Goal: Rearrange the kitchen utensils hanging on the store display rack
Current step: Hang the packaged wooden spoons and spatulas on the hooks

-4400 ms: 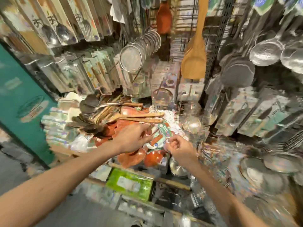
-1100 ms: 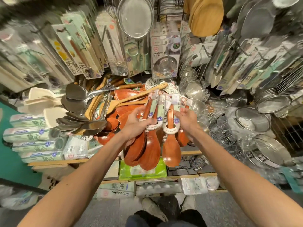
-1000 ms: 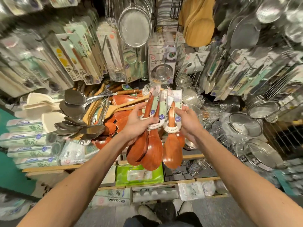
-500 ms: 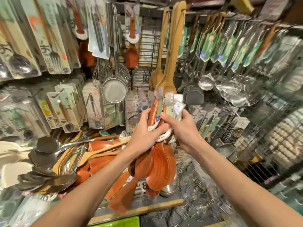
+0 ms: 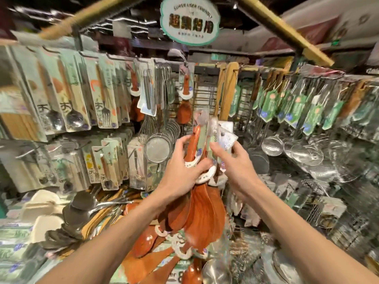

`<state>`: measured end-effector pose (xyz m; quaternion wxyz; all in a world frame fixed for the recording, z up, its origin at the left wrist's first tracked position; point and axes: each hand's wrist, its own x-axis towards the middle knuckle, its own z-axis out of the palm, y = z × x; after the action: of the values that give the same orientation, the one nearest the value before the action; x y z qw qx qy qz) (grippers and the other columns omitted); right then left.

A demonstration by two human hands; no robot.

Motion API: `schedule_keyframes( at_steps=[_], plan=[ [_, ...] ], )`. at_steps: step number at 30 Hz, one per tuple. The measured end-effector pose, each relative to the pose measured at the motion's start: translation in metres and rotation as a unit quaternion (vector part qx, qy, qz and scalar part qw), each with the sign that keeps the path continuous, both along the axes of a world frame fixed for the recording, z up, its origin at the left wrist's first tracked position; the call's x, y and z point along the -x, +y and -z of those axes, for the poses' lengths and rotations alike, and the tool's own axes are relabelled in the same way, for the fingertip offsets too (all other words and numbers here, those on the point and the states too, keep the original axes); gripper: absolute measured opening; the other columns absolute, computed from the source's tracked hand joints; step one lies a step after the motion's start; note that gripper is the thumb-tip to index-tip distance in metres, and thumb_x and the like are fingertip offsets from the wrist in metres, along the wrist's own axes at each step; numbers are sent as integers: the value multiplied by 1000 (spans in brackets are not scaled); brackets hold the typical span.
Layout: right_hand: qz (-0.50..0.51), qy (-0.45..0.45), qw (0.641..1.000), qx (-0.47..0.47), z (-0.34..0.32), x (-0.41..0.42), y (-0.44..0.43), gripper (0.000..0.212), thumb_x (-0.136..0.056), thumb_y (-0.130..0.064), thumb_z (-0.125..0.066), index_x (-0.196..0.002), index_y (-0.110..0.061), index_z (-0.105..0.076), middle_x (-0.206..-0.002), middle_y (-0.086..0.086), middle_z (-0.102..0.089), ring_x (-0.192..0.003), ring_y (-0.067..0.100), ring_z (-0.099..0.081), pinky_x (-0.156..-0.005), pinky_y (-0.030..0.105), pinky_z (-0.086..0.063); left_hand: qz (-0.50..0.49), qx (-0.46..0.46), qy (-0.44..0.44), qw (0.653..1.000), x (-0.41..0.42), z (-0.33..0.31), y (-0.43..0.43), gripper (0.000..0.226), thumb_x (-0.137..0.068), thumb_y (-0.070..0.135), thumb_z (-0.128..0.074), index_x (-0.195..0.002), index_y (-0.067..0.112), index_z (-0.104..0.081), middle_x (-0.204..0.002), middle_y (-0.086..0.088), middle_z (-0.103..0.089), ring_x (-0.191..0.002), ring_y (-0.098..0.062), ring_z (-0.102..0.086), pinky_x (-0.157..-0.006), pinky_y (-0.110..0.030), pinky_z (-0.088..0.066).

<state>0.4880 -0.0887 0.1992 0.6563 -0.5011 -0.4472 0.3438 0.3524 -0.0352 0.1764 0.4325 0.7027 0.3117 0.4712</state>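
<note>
I hold a bunch of brown wooden rice spoons [image 5: 202,208] with white card labels, bowls hanging down, at the centre of the view in front of the display rack [image 5: 202,87]. My left hand [image 5: 181,171] grips their handles from the left. My right hand [image 5: 235,167] pinches the label cards at the top of the bunch from the right. One matching wooden spoon [image 5: 184,107] hangs on a hook above the bunch, and another [image 5: 135,99] hangs further left.
Packaged cutlery [image 5: 71,103] fills the hooks on the left. Mesh strainers [image 5: 159,147] hang beside my left hand, steel skimmers [image 5: 272,145] on the right. Loose spoons and spatulas [image 5: 78,212] lie on the shelf below. A round sign [image 5: 189,19] hangs overhead.
Both hands have lifted the bunch of wooden spoons from the low shelf up to the hanging hooks. The view has tilted upward, bringing the top rail and sign into sight.
</note>
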Motion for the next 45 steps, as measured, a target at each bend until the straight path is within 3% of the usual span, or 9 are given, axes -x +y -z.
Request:
schedule_keyframes(
  at_steps=[4, 9, 13, 16, 25, 28, 33, 41, 45],
  plan=[
    [-105, 61, 993, 9, -12, -12, 13, 63, -78, -9, -76, -135, -17, -50, -126, 11, -68, -117, 28, -65, -104, 48, -48, -50, 6, -31, 998, -1, -19, 7, 59, -72, 48, -78, -120, 48, -43, -112, 9, -71, -101, -9, -69, -97, -46, -52],
    [-159, 62, 985, -16, -24, -10, 20, 39, -93, 1, -58, -129, -12, -53, -116, 10, -72, -108, 27, -69, -92, 42, -56, -67, -17, -40, 997, 6, -35, 14, 62, -86, 29, -77, -132, 37, -37, -121, 7, -66, -109, -9, -65, -101, -44, -50],
    [-114, 21, 993, -26, -27, -3, 32, 30, -96, -8, -58, -125, -16, -57, -116, 9, -73, -108, 27, -70, -95, 47, -53, -81, -48, -23, 995, 16, -47, 23, 62, -86, 23, -76, -132, 37, -37, -117, 10, -66, -103, 0, -65, -100, -34, -51],
    [-88, 22, 995, -40, -32, -1, 40, 26, -98, -11, -56, -123, -17, -57, -109, 6, -75, -101, 21, -72, -81, 34, -59, -113, -63, -23, 991, 25, -55, 30, 63, -86, 22, -77, -134, 33, -38, -116, 8, -67, -104, -3, -65, -100, -33, -49],
    [-8, -8, 999, -51, -42, 5, 80, 22, -95, -14, -62, -115, -17, -54, -90, 4, -77, -80, 18, -75, -66, 29, -58, -140, -146, 36, 979, 52, -67, 59, 77, -90, 33, -71, -149, 43, -24, -142, 15, -50, -125, -3, -51, -103, -21, -35],
    [32, -55, 996, -57, -48, 6, 96, 15, -96, -19, -62, -108, -24, -56, -99, 8, -75, -87, 21, -74, -78, 41, -60, -161, -195, 80, 964, 57, -71, 69, 81, -91, 37, -69, -154, 47, -20, -149, 12, -47, -128, -7, -49, -103, -20, -35],
    [77, -99, 988, -92, -64, 5, 119, 14, -97, -24, -61, -109, -27, -56, -104, 1, -72, -94, 18, -71, -85, 39, -59, -177, -222, 133, 949, 64, -77, 85, 82, -87, 51, -67, -153, 52, -18, -108, 11, -53, -100, -7, -50, -84, -19, -33],
    [110, -157, 976, -107, -87, 10, 146, 27, -97, -31, -61, -121, -21, -54, -109, -3, -69, -95, 15, -70, -84, 37, -58, -171, -218, 114, 954, 74, -89, 99, 92, -76, 62, -71, -152, 54, -19, -129, 14, -55, -113, -10, -54, -95, -31, -43],
    [108, -156, 977, -101, -98, 18, 157, 30, -97, -30, -61, -124, -19, -54, -109, -1, -69, -95, 18, -69, -87, 46, -57, -172, -207, 118, 956, 77, -89, 103, 98, -67, 71, -71, -149, 58, -20, -117, 7, -63, -106, -15, -59, -94, -37, -49]
  ],
)
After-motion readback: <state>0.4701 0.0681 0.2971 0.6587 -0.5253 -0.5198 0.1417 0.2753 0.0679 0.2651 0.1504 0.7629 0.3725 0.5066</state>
